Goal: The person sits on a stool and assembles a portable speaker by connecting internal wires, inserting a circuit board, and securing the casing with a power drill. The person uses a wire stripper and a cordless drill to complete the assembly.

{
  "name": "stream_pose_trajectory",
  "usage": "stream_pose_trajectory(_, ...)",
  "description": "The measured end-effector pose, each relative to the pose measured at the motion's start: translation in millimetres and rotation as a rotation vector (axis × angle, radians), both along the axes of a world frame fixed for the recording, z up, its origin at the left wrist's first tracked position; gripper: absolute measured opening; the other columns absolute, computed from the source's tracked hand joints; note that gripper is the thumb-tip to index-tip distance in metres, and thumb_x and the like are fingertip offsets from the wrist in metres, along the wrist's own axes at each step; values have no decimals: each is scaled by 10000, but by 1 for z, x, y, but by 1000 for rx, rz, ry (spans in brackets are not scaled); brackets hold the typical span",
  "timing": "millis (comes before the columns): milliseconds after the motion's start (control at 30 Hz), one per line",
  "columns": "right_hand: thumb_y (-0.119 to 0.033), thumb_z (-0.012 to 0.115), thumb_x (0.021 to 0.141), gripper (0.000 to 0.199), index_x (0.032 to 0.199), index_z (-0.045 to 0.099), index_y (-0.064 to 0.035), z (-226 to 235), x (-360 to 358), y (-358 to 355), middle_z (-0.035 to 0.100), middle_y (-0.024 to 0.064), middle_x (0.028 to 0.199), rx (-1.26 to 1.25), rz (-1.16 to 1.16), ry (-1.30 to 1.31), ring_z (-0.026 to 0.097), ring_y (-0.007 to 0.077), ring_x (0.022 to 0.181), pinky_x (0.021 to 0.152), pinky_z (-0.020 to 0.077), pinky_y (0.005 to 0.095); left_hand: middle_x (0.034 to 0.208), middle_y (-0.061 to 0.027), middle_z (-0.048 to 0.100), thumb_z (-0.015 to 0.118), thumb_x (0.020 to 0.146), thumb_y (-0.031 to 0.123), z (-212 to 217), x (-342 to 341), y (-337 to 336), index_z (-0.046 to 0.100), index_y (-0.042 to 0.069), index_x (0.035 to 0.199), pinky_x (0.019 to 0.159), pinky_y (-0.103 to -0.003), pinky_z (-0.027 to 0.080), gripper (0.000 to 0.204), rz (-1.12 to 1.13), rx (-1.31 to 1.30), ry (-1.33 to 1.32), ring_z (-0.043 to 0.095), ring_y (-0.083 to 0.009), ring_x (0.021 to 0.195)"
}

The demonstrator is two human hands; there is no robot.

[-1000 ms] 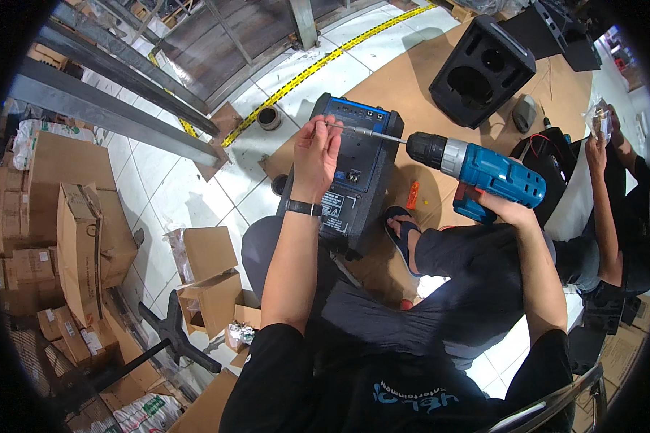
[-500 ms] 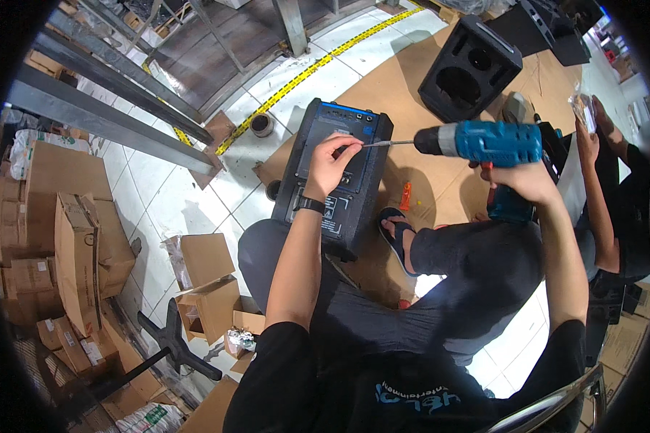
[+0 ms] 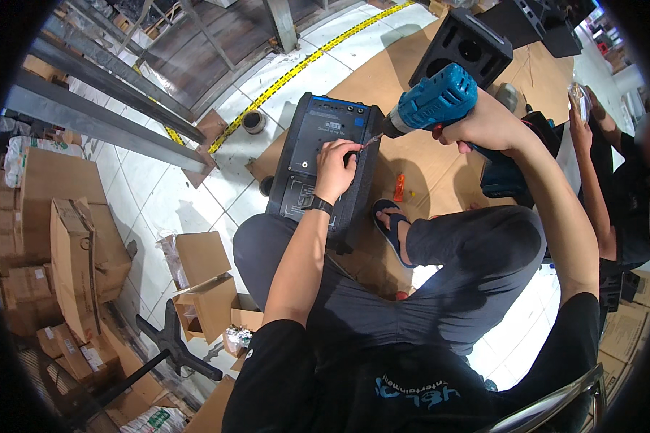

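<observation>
My right hand (image 3: 484, 128) grips a teal cordless drill (image 3: 437, 97), which tilts down to the left. Its long bit (image 3: 373, 140) points at the right side of a black speaker cabinet (image 3: 318, 148), lying with its control panel facing up in front of my knees. My left hand (image 3: 335, 170) rests over that panel, thumb and fingers curled together close to the bit's tip. Whatever is between those fingertips is too small to make out. Below the drill, an orange tube (image 3: 399, 187) lies on the brown cardboard sheet (image 3: 430, 169).
Another speaker cabinet (image 3: 461, 52) with round openings stands farther right. A co-worker's arms (image 3: 588, 159) hold a clear packet at the right. An open carton (image 3: 208, 299), a black star-shaped base (image 3: 177, 339) and stacked boxes (image 3: 58, 231) fill the left. A metal post (image 3: 123, 130) slants beyond.
The drill has swung from nearly level to a downward tilt, its body moving up and left. My left hand has come down lower over the panel, and the bit is nearer the cabinet.
</observation>
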State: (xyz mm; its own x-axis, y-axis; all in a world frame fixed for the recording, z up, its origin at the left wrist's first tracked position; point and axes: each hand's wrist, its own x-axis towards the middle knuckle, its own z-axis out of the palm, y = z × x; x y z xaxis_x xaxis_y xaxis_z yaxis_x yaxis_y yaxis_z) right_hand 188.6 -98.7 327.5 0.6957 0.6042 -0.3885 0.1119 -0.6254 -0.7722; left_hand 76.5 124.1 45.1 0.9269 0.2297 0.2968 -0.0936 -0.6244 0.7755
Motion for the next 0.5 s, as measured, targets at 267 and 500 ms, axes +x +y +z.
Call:
stream_pose_trajectory(267, -22, 754, 671, 350, 1007, 663, 23, -2, 3, 11, 668, 53, 782, -10, 16, -10, 605, 115, 555, 538, 509, 273, 1106, -43, 706, 715, 844, 20, -1, 0, 0, 764, 107, 1049, 962, -446, 483, 228, 28, 28, 7, 613, -315, 1093)
stream_pose_trajectory(500, -36, 758, 670, 325, 981, 683, 23, -3, 9, 20, 679, 68, 797, -51, 74, -27, 608, 116, 539, 516, 514, 275, 1106, -85, 720, 726, 842, 12, 0, 0, 2, 769, 57, 1032, 971, -429, 503, 199, 4, 29, -7, 627, -334, 1073)
